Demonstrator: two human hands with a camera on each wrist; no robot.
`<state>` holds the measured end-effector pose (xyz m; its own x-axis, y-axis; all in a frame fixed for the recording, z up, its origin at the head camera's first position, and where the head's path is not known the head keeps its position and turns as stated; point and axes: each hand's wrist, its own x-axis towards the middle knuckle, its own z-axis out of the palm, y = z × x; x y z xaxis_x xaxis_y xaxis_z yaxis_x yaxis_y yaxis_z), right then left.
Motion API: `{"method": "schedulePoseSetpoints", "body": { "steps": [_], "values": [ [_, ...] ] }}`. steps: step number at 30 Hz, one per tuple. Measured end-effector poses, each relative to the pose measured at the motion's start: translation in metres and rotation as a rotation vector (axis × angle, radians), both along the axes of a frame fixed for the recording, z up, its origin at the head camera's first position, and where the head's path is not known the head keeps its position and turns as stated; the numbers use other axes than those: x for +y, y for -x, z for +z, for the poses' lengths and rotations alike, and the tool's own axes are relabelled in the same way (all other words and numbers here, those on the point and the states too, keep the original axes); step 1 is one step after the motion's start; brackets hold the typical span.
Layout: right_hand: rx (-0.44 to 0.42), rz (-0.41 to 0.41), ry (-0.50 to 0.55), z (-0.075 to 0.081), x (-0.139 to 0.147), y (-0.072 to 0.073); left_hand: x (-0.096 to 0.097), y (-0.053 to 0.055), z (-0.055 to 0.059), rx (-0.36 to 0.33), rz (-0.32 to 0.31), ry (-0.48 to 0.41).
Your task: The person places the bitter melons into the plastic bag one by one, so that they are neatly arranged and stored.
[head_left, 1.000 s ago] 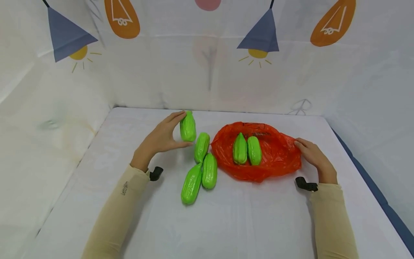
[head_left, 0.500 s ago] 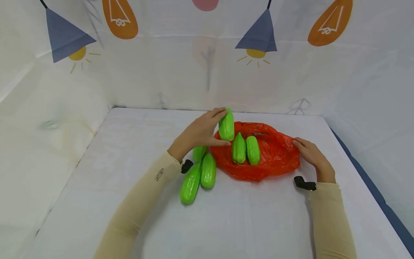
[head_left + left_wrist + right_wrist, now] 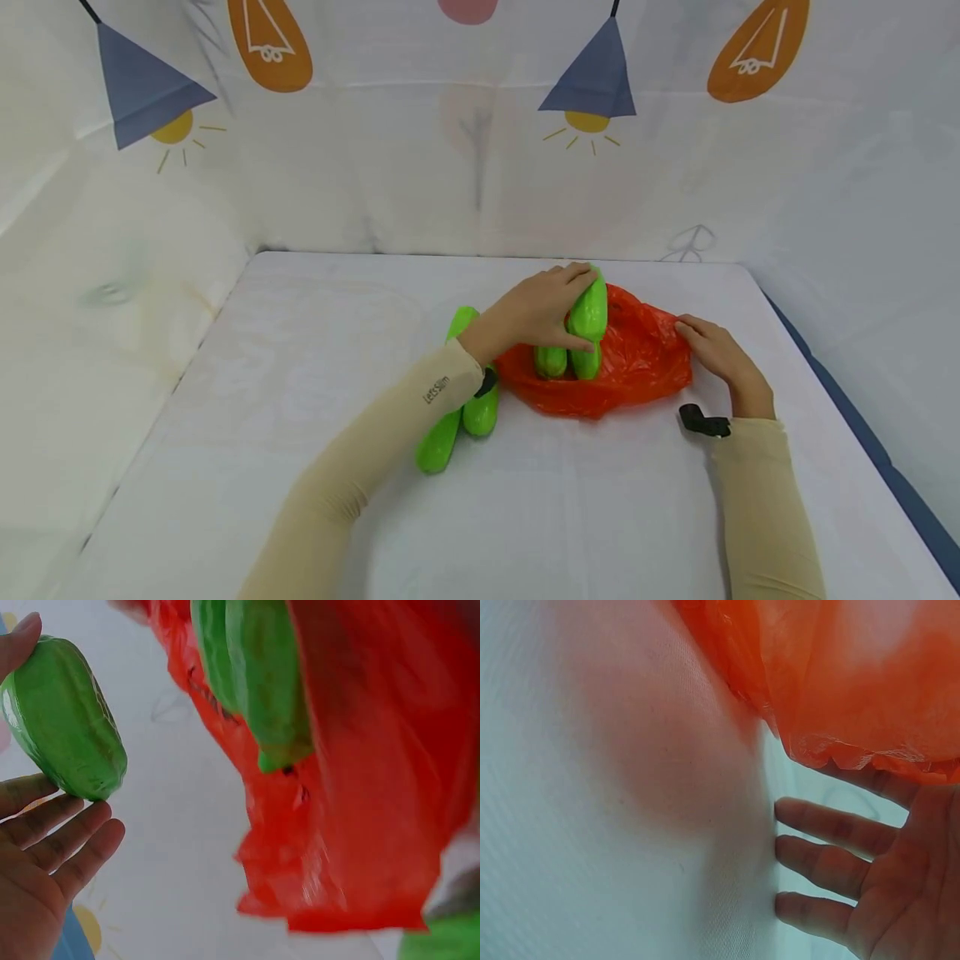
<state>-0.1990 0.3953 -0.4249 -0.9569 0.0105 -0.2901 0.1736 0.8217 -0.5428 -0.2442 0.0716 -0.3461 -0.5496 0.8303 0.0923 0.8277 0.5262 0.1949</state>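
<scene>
The left hand (image 3: 531, 312) grips a glossy green oblong gourd (image 3: 589, 310), while beneath that hand lies a thin red plastic bag (image 3: 647, 360), pinched by the right hand (image 3: 717, 356), seemingly to keep it spread.

L arm (image 3: 382, 437) fwd, L grip (image 3: 538, 308) pinching, thumb (image 3: 19, 643) opp. fingers (image 3: 73, 835); R grip (image 3: 716, 354) w/ 3 fingers straight.

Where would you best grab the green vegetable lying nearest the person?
Probably around the near end of the nearest vegetable, from above: it is rounded, with white table on both sides, while the left sleeve hides its far part and another green vegetable lies to its right.
</scene>
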Motion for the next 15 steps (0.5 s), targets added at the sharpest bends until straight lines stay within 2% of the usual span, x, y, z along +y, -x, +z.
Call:
{"method": "schedulePoseSetpoints", "body": {
  "steps": [3, 8, 10, 15],
  "values": [
    [0.002, 0.004, -0.002, -0.002, 0.001, 0.001, 0.021, -0.001, -0.004, -0.002, -0.027, 0.042],
    [0.007, 0.013, -0.012, -0.003, 0.003, 0.001, 0.050, -0.003, -0.015, -0.048, -0.053, 0.116],
    [0.013, 0.019, -0.015, -0.003, 0.003, 0.001, 0.059, -0.004, -0.019, -0.070, -0.055, 0.148],
    [0.038, 0.032, -0.029, 0.000, 0.003, 0.001, 0.072, -0.010, -0.028, -0.058, -0.052, 0.219]
  ]
}}
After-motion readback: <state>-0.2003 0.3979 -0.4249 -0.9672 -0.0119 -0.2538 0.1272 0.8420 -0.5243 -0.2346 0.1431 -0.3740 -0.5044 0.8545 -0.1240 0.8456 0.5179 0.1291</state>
